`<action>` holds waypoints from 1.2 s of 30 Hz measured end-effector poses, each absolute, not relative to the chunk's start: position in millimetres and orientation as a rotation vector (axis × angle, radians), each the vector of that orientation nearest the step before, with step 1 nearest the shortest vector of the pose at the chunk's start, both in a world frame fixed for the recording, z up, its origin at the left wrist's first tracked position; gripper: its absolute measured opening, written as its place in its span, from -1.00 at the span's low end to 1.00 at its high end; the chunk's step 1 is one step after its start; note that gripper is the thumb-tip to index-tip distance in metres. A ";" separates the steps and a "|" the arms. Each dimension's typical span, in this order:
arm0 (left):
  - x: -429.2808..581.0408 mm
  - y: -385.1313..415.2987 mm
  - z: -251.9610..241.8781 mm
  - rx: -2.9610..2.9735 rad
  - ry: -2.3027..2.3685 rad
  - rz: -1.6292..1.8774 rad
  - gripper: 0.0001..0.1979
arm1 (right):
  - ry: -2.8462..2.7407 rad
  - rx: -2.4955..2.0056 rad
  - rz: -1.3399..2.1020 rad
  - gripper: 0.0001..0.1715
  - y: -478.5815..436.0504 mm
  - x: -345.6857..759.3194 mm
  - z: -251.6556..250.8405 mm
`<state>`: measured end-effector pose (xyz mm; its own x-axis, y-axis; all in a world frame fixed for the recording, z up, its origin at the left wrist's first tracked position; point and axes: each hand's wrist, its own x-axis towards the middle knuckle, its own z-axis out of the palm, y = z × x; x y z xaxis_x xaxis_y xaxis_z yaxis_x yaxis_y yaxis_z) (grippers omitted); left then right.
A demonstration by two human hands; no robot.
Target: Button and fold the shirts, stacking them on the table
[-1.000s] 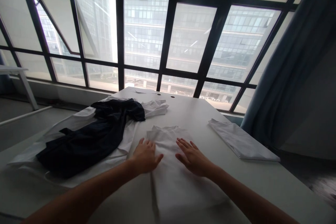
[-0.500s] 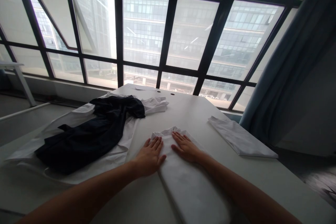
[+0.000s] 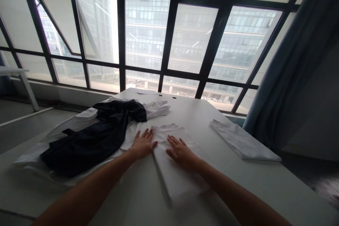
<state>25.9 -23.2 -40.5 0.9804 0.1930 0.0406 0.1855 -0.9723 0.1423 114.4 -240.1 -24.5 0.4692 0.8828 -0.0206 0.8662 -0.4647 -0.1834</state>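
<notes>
A folded white T-shirt (image 3: 172, 162) lies on the white table (image 3: 193, 116), its collar at the far end. My right hand (image 3: 181, 153) rests flat on the shirt with the fingers spread. My left hand (image 3: 143, 144) lies flat at the shirt's left edge, its thumb side against the fold and its fingers on the white cloth beside it. Neither hand grips the cloth. The near end of the shirt is blurred.
To the left, a dark navy garment (image 3: 97, 137) lies crumpled over a spread white garment (image 3: 79, 120). Another white piece (image 3: 156, 108) is bunched behind it. A folded white garment (image 3: 241, 141) sits at the right. A blue curtain (image 3: 275, 77) hangs beyond the table's right side.
My left hand has slid from the shirt to its left edge, and my right hand has shifted toward the collar. The shirt now lies narrower and straighter.
</notes>
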 end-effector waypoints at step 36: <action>10.9 -9.3 -35.3 2.890 0.341 -0.081 -0.17 | -0.638 -2.672 0.090 -0.65 -335.3 169.4 -34.3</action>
